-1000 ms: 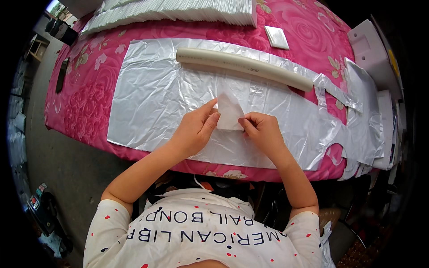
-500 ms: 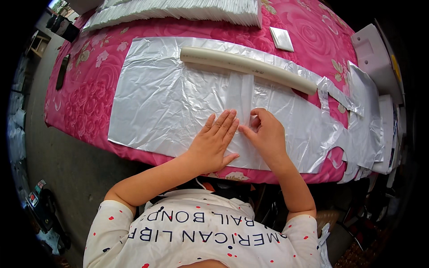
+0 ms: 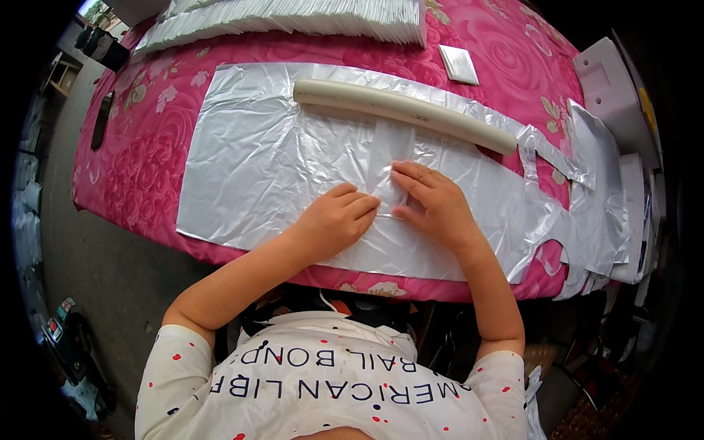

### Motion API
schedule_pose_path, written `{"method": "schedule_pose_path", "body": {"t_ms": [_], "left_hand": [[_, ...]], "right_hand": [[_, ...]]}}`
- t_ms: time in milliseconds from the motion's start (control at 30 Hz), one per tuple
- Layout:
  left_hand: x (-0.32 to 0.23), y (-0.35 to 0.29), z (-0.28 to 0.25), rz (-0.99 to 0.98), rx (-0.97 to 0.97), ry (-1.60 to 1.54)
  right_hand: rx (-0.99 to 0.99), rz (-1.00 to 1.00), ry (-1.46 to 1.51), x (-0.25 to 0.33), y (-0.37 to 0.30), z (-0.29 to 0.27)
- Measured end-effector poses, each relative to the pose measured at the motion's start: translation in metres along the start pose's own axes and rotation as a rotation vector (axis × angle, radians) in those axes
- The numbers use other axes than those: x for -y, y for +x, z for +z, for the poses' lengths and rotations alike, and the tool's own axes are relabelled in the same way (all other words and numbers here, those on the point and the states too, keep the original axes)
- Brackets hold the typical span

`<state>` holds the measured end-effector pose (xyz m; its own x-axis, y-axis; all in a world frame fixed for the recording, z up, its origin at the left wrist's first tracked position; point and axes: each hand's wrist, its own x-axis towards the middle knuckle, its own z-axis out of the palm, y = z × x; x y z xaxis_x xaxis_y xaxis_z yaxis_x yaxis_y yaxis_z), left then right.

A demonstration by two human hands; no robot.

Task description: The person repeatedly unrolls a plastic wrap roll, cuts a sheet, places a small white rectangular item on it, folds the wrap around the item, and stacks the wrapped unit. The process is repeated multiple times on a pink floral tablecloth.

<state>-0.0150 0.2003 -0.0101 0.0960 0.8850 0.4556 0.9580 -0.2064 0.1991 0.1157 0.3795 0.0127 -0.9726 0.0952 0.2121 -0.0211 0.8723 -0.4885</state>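
Observation:
A thin, shiny white plastic bag [image 3: 249,161] lies spread flat and creased, its handle-like loops at the right end. A narrow folded strip [image 3: 392,143] runs across its middle. My left hand [image 3: 334,220] rests left of this strip, fingers curled in and fingertips pinched on the plastic. My right hand [image 3: 436,202] is just right of it, fingers bent, fingertips touching the plastic, thumb apart from them. Beyond both hands a long cream-coloured plastic pipe [image 3: 407,114] lies across the bag. What is under the left palm is hidden.
A pink flowered cloth [image 3: 147,176] covers the table. At the far side stands a long row of folded white packets [image 3: 293,22]; a small silvery-white packet [image 3: 459,64] lies apart. White boxes [image 3: 612,95] and loose plastic line the right edge. A dark narrow object [image 3: 103,121] lies at left.
My left hand has gone from lying flat to curled, fingertips drawn together. My right hand has shifted slightly forward and left, its fingers less curled. The pipe stays on the bag.

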Motion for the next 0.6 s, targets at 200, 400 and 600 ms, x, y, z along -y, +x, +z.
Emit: {"method": "schedule_pose_path", "body": {"t_ms": [200, 400, 600], "left_hand": [[-0.005, 0.009, -0.003, -0.171, 0.096, -0.188], [-0.017, -0.016, -0.018, 0.034, 0.004, -0.227], [-0.015, -0.015, -0.023, -0.072, 0.144, -0.268]], "right_hand": [[-0.058, -0.070, 0.056, -0.006, 0.004, -0.001], [-0.099, -0.157, 0.012, 0.018, -0.019, 0.013], [-0.107, -0.084, 0.163, 0.020, -0.028, 0.015]]}}
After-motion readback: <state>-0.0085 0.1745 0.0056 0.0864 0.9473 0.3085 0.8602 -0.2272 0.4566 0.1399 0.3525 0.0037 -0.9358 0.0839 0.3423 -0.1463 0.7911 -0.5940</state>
